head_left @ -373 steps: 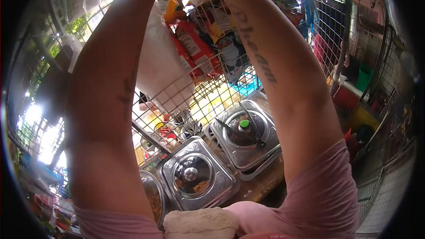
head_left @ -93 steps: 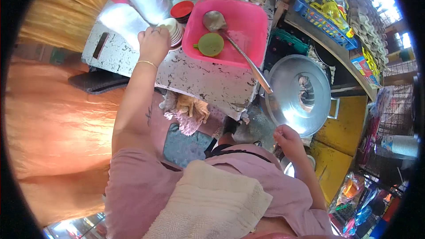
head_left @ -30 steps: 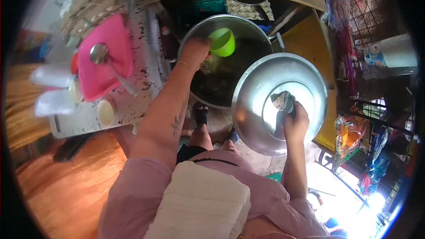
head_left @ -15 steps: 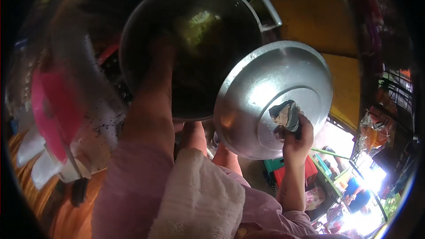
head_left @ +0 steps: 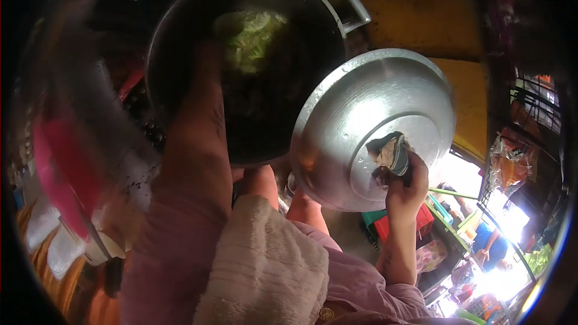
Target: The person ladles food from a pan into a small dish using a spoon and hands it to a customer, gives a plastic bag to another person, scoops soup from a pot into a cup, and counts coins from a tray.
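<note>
A large metal pot (head_left: 155,84) stands in front of me. Inside its dark interior, pale green shredded vegetable (head_left: 253,39) shows in the light. My left arm reaches down into the pot, and my left hand (head_left: 208,57) is lost in shadow, its fingers not visible. Beside the vegetable, a dim rounded shape (head_left: 226,24) is too dark to name. My right hand (head_left: 408,186) is closed around a folded dark and tan cloth (head_left: 392,153) at the middle of a silvery pot lid (head_left: 337,120). The lid is held tilted, off the pot's right side.
A pale towel (head_left: 262,265) hangs over my front. Pink plastic (head_left: 63,174) and clear bags (head_left: 63,259) are at left. A yellow-brown board (head_left: 421,12) lies beyond the lid. At right are a red crate (head_left: 404,226), a wire rack (head_left: 536,108) and a person in blue (head_left: 490,244).
The pot has shifted slightly left and up in view, and more of the green vegetable shows in it. My left arm remains inside; my right hand still holds the lid.
</note>
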Motion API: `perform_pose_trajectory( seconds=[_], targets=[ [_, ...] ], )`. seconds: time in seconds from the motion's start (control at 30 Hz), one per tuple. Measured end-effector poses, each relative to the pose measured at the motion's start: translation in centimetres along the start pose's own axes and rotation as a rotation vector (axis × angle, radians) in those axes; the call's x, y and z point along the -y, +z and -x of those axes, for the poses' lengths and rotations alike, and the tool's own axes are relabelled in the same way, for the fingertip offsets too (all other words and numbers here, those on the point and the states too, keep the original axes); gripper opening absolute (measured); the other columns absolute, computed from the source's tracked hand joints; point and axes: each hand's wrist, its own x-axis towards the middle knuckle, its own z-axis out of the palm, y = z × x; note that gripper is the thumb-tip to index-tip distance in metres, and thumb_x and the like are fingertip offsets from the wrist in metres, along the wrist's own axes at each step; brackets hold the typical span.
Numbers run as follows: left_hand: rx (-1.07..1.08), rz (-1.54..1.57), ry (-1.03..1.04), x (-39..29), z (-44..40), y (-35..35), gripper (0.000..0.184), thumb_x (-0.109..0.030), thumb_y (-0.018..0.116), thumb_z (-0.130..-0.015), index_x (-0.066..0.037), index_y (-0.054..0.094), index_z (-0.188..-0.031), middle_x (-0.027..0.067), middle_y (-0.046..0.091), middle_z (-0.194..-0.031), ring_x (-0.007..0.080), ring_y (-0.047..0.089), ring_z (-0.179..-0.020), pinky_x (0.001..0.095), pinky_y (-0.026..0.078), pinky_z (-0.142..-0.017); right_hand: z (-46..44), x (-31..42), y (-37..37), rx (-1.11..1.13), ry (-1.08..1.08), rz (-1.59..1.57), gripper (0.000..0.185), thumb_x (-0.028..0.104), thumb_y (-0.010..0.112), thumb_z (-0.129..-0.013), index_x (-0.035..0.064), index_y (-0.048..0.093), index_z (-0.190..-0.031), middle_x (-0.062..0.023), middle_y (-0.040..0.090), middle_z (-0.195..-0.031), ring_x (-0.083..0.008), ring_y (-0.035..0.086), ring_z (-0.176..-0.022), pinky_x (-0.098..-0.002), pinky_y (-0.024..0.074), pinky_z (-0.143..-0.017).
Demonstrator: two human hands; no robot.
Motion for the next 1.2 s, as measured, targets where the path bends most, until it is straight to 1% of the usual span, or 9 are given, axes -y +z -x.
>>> perform_pose_trajectory(
  seconds=[0.07, 0.2, 0.37, 0.5, 0.57, 0.6, 0.77, 0.9, 1.2],
  targets=[
    [-0.003, 0.018, 0.051, -0.3, 1.7, -0.7, 0.032, -0.027, 0.052, -0.099, -0.007, 0.071, -0.112, 0.0164, 0.071, -0.114, 0.0335, 0.070, -0.103, 0.0482, 0.057, -0.088, -0.2, 0.3, -0.1, -0.001, -0.012, 0.038, 0.054, -0.007, 0.055, -0.070, -0.0009, 0.063, -0.123, -0.0201, 0.068, -0.114, -0.0390, 0.063, -0.106, -0.0461, 0.0474, -0.096],
    [-0.194, 1.319, -0.398, -2.9, 4.8, -1.8, 0.017, -0.014, 0.062, -0.092, -0.005, 0.073, -0.101, 0.0125, 0.072, -0.098, 0.0263, 0.070, -0.087, 0.0422, 0.055, -0.076, -0.9, 0.8, -0.7, 0.008, -0.131, 0.132, 0.055, -0.002, 0.057, -0.068, 0.0001, 0.062, -0.123, -0.0211, 0.067, -0.115, -0.0407, 0.062, -0.106, -0.0487, 0.0468, -0.095],
    [-0.210, 1.991, -0.444, -5.9, 16.7, -16.2, 0.004, -0.002, 0.070, -0.084, -0.001, 0.073, -0.086, 0.0053, 0.065, -0.074, 0.0112, 0.057, -0.065, 0.0295, 0.046, -0.060, -2.8, 1.8, -2.1, 0.019, -0.334, 0.170, 0.050, -0.002, 0.069, -0.069, 0.0004, 0.066, -0.119, -0.0212, 0.070, -0.103, -0.0388, 0.068, -0.091, -0.0448, 0.0537, -0.082],
    [-0.326, 1.982, -0.235, -4.9, 24.5, -23.2, 0.010, -0.006, 0.067, -0.087, 0.001, 0.070, -0.093, 0.0074, 0.068, -0.085, 0.0153, 0.060, -0.070, 0.0297, 0.047, -0.063, -4.6, 3.9, -2.4, 0.114, -0.435, 0.086, 0.048, 0.006, 0.074, -0.071, 0.0028, 0.066, -0.119, -0.0216, 0.071, -0.104, -0.0415, 0.067, -0.095, -0.0466, 0.0537, -0.085],
    [-0.410, 1.967, -0.207, -3.3, 28.8, -27.3, 0.010, -0.006, 0.067, -0.087, 0.003, 0.070, -0.092, 0.0077, 0.069, -0.086, 0.0151, 0.061, -0.071, 0.0282, 0.049, -0.065, -5.6, 4.9, -0.9, 0.097, -0.548, 0.086, 0.048, 0.014, 0.072, -0.071, 0.0083, 0.064, -0.118, -0.0175, 0.069, -0.094, -0.0399, 0.066, -0.087, -0.0499, 0.0532, -0.076],
    [-0.518, 2.003, -0.220, -2.5, 31.1, -29.9, 0.007, -0.005, 0.070, -0.086, 0.002, 0.071, -0.086, 0.0038, 0.065, -0.074, 0.0099, 0.054, -0.061, 0.0242, 0.044, -0.059, -6.0, 5.6, 0.1, 0.096, -0.584, 0.077, 0.048, 0.015, 0.072, -0.072, 0.0085, 0.064, -0.119, -0.0177, 0.070, -0.096, -0.0399, 0.067, -0.089, -0.0498, 0.0535, -0.077],
    [-0.676, 1.836, -0.307, 4.4, 43.7, -35.7, 0.010, -0.007, 0.069, -0.090, 0.002, 0.071, -0.088, 0.0023, 0.064, -0.075, 0.0084, 0.053, -0.063, 0.0230, 0.043, -0.061, -7.0, 11.4, 2.6, 0.167, -0.674, 0.051, 0.053, 0.020, 0.071, -0.074, 0.0107, 0.063, -0.125, -0.0184, 0.072, -0.104, -0.0398, 0.068, -0.095, -0.0499, 0.0538, -0.082],
    [-0.679, 1.690, -0.426, 11.7, 51.9, -33.4, 0.012, -0.012, 0.066, -0.097, -0.001, 0.072, -0.095, 0.0044, 0.072, -0.093, 0.0100, 0.064, -0.081, 0.0246, 0.051, -0.072, -7.5, 16.3, 5.7, 0.278, -0.690, 0.110, 0.056, 0.023, 0.069, -0.078, 0.0140, 0.059, -0.133, -0.0192, 0.071, -0.106, -0.0395, 0.068, -0.097, -0.0510, 0.0527, -0.086],
    [-0.779, 1.582, -0.790, 17.1, 65.3, -24.0, 0.009, -0.006, 0.067, -0.093, 0.001, 0.071, -0.089, -0.0036, 0.059, -0.072, 0.0056, 0.047, -0.061, 0.0243, 0.038, -0.055, -9.6, 19.6, 12.6, 0.421, -0.684, 0.103, 0.052, 0.017, 0.077, -0.080, 0.0082, 0.059, -0.128, -0.0184, 0.072, -0.110, -0.0357, 0.070, -0.101, -0.0430, 0.0532, -0.087]
  ],
)
